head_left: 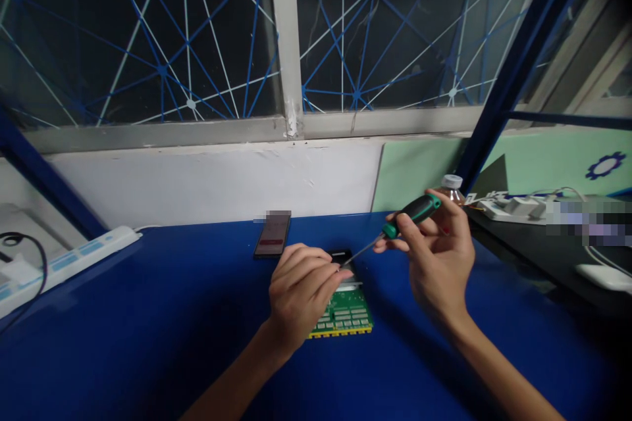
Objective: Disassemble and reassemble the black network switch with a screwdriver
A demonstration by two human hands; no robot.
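A screwdriver [413, 216] with a black and green handle is gripped in my right hand [439, 256], its thin shaft slanting down to the left. The shaft's tip meets the pinched thumb and fingertips of my left hand [302, 286]. Whatever small thing lies between those fingertips is too small to make out. Below and partly behind my left hand is a green circuit board [348, 312] with a yellow front edge and rows of pale connectors. A dark part with a light strip adjoins the board's far side, half hidden by the left hand.
A phone [272, 235] lies on the blue table [207, 355] near the wall. On the left is a white power strip [69, 262] with a dark cable. A capped bottle [451, 185] stands behind my right hand. Farther right are another power strip [518, 207] and a white adapter [605, 276].
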